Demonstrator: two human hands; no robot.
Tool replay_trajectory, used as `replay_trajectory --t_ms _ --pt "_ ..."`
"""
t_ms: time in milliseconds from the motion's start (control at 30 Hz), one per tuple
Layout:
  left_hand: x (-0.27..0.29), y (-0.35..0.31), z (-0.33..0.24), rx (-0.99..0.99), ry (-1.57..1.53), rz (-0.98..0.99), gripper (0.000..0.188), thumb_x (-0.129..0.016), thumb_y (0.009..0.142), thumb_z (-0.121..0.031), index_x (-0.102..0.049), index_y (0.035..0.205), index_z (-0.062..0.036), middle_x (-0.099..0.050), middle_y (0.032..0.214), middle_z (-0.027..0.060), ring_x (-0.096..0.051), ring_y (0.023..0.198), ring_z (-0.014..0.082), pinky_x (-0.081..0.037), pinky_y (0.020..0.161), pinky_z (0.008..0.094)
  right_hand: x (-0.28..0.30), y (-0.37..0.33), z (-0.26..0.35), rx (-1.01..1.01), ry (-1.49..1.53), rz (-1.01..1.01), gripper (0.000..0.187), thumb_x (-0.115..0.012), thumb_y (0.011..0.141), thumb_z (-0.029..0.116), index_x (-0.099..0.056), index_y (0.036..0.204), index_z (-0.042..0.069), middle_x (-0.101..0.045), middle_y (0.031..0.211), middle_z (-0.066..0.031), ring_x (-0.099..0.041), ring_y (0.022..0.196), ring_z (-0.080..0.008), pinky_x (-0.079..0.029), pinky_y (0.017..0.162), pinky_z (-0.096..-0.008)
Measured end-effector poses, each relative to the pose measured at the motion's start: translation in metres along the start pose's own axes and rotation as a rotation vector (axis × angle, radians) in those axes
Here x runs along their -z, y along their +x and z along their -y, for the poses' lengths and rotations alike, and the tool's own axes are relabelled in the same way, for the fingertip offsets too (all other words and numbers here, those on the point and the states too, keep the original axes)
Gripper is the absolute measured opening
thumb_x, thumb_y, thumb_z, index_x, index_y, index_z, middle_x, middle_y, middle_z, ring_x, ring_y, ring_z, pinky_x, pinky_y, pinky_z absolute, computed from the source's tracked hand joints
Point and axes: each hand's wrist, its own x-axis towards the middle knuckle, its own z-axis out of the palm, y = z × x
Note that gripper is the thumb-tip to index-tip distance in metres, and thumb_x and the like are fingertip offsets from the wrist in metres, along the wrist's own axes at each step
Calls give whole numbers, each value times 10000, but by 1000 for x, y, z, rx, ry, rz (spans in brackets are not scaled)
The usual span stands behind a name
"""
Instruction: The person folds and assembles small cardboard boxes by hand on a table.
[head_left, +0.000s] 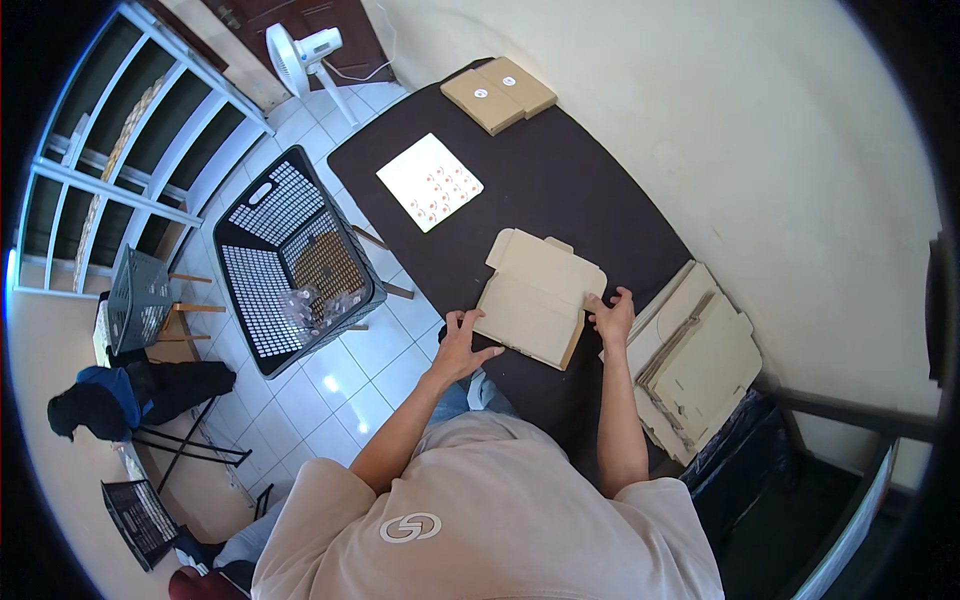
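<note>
A tan cardboard box (pixel 540 293), opened out with its lid flap turned away from me, lies on the dark-covered table before me. My left hand (pixel 463 347) holds its near left corner, fingers bent at the left edge and thumb stretched along the near edge. At the right edge, my right hand (pixel 612 318) has its thumb and fingers on the side flap; the fingertips are partly hidden. Beyond the box lies a white sheet (pixel 428 182) with rows of small red round marks, perhaps stickers.
Two closed cardboard boxes (pixel 498 93) sit at the table's far end. Flat cardboard blanks (pixel 700 365) are stacked at my right. Left of the table stands a black crate (pixel 290 255) with clear plastic packets inside. A white fan (pixel 305 55) stands beyond.
</note>
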Motion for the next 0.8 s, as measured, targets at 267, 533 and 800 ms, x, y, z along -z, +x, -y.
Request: replay_trajectory --t_ms 267,533,800 --pt "-10 -12 39 25 11 -37 393 -697 879 -121 -575 1252 -118 -566 1020 158 -638 841 322 -532 781 437 -17 26 6 -121 45 336 82 -655 846 22 -601 900 -7 -657 748 -94 -642 515 -156 -485 406 -293" --pt "3 8 -11 -59 -423 -10 622 -676 918 -88 -400 1467 -178 -487 1334 191 -652 872 178 -548 738 323 28 99 -11 86 741 -116 135 -599 945 28 -531 1062 19 -613 966 -95 -665 853 -197 -600 750 -329" --pt "30 12 24 -66 -378 -11 594 -674 941 -195 -400 1468 -184 -500 1232 134 -617 849 173 -532 724 319 68 80 6 205 813 -123 626 -595 975 66 -282 1517 62 -341 1465 -175 -461 1288 -303 -488 1042 -440"
